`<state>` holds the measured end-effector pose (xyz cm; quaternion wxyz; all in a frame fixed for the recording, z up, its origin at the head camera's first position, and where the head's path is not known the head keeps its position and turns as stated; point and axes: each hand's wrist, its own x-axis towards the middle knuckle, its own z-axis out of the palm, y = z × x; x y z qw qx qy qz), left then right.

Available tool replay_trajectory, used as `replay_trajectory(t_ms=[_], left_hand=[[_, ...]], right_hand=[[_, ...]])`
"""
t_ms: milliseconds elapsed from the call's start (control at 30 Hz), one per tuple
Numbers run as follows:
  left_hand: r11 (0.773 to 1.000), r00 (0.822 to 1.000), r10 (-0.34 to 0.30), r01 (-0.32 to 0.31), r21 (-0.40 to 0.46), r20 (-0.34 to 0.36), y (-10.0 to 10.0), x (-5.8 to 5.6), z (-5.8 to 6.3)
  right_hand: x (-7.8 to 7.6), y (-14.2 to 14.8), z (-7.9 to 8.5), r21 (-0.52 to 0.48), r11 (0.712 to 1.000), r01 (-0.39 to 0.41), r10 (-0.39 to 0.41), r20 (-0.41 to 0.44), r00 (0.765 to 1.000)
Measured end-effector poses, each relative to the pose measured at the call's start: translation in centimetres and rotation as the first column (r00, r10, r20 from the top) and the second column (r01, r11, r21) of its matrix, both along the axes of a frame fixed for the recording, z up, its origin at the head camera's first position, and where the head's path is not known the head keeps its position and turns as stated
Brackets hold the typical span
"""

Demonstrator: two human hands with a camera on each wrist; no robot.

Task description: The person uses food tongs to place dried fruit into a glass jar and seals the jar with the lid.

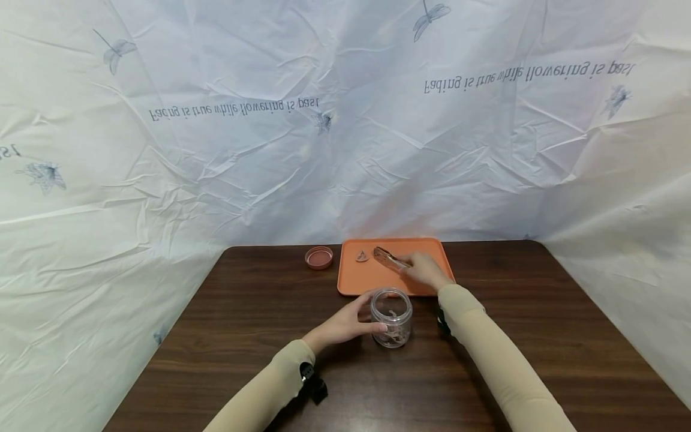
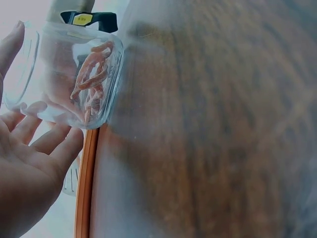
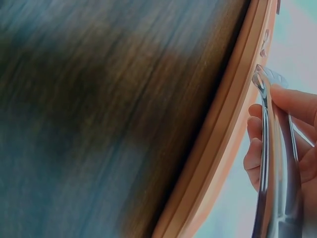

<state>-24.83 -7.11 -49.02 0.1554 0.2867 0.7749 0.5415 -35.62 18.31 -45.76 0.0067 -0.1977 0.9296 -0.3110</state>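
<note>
My left hand (image 1: 345, 322) grips a clear jar (image 1: 398, 333) from its left side, thumb across the near wall and fingers behind. The jar stands upright on the table without a lid. Several thin, twisted orange-brown strips (image 2: 93, 74) lie at its bottom. Over the orange tray (image 1: 358, 283), my right hand (image 1: 423, 269) holds metal tongs (image 1: 386, 258) between thumb and fingers, their tips pointing to the far left. Close to the left of those tips, a small pale twisted piece (image 1: 361, 257) rests on the tray. Nothing shows between the tong tips.
A round reddish lid (image 1: 319, 257) lies on the dark wooden table (image 1: 259, 312), left of the tray. White printed sheeting (image 1: 302, 162) hangs behind the table and along both sides. A dark band (image 1: 312, 381) sits on the left sleeve.
</note>
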Motion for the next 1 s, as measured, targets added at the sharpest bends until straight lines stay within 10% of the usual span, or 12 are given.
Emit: replay_trajectory(t_ms=[1000], left_hand=[[1.000,1.000,-0.001,0.000,0.009,0.024,0.0,0.2,0.0]], right_hand=[[-0.5,1.9,1.8,-0.067,0.998,0.013,-0.014,-0.019,1.000]])
